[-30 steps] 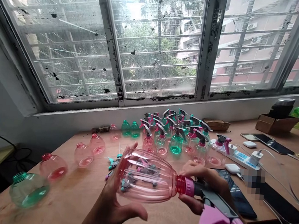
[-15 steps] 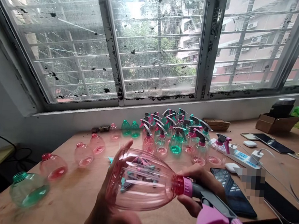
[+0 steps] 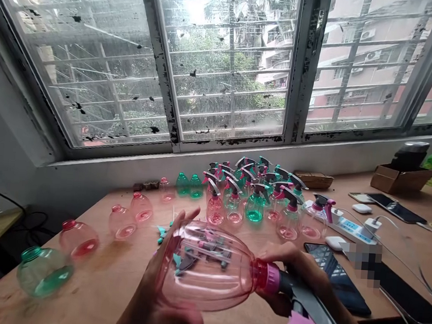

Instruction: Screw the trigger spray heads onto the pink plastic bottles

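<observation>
A clear pink spray bottle [image 3: 208,270] lies sideways in the air above the table, its base toward the left. My left hand [image 3: 155,291] cups the base end, thumb below and fingers behind. At the neck, my right hand [image 3: 300,271] grips around the pink collar [image 3: 272,278] of the trigger spray head [image 3: 317,307]. The head is grey with a pink trigger, partly cut off by the lower edge. Through the bottle, several loose spray heads [image 3: 189,259] show on the table, some teal and some pink.
Open-necked bottles in pink [image 3: 79,239] and green [image 3: 44,273] line the left side. Several capped spray bottles [image 3: 254,204] stand grouped at the back. On the right are a power strip [image 3: 348,226], phones [image 3: 337,274], cables and a cardboard box [image 3: 399,180].
The bottle has shifted slightly down and right. The spray head has dropped lower in view, and my right hand has moved further round the collar. My left hand still holds the base.
</observation>
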The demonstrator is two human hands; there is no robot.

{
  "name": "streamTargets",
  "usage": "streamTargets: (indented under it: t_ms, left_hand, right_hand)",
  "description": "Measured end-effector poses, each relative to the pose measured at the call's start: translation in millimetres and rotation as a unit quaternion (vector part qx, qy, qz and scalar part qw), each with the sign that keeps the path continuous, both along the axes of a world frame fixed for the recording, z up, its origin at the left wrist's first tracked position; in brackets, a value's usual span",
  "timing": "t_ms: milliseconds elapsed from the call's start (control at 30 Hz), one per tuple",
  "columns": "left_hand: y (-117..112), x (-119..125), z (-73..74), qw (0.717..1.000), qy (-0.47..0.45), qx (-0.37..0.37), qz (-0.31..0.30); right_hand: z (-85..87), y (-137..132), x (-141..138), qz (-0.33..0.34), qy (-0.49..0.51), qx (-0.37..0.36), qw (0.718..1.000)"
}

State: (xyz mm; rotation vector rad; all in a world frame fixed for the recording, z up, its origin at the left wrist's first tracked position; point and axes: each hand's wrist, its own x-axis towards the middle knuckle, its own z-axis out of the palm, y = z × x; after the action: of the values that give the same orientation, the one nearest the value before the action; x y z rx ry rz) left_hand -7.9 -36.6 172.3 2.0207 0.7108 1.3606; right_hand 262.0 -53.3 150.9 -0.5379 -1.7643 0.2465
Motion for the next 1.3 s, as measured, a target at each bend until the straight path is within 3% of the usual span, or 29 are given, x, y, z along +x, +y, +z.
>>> streamTargets:
  t_ms: [133, 300, 433, 533, 700, 833, 1033, 1300]
  left_hand:
    - [-1.6, -3.4, -2.2, 0.999, 0.025, -0.016, 0.015]
    - [0.6, -0.5, -3.2, 0.999, 0.034, 0.004, 0.038]
    - [2.5, 1.8, 4.2, 0.999, 0.023, -0.036, 0.019]
    - [-1.5, 6.5, 6.0, 0.998, -0.006, -0.050, 0.038]
    - [-6.3, 14.2, 1.1, 0.998, -0.033, 0.008, 0.050]
    - [-4.5, 15.0, 0.4, 0.993, 0.033, 0.017, 0.112]
    - [-7.5, 12.4, 0.3, 0.995, 0.012, -0.026, 0.098]
    - [-27.7, 2.2, -3.2, 0.974, 0.044, 0.052, 0.215]
  right_hand:
    - [-4.4, 1.9, 3.7, -0.013, 0.012, -0.032, 0.999]
    - [-3.4, 0.2, 3.0, -0.042, -0.023, -0.006, 0.999]
    - [0.2, -2.2, 0.5, -0.068, -0.031, 0.029, 0.997]
    - [3.8, -3.9, 1.8, -0.048, -0.010, 0.011, 0.999]
    - [6.1, -4.1, 5.0, 0.018, 0.033, -0.089, 0.995]
    - [3.5, -3.3, 3.8, 0.001, 0.040, -0.081, 0.996]
    - [2.7, -12.4, 4.0, -0.021, 0.023, -0.067, 0.997]
    - [9.8, -40.3, 0.6, -0.084, -0.010, -0.027, 0.996]
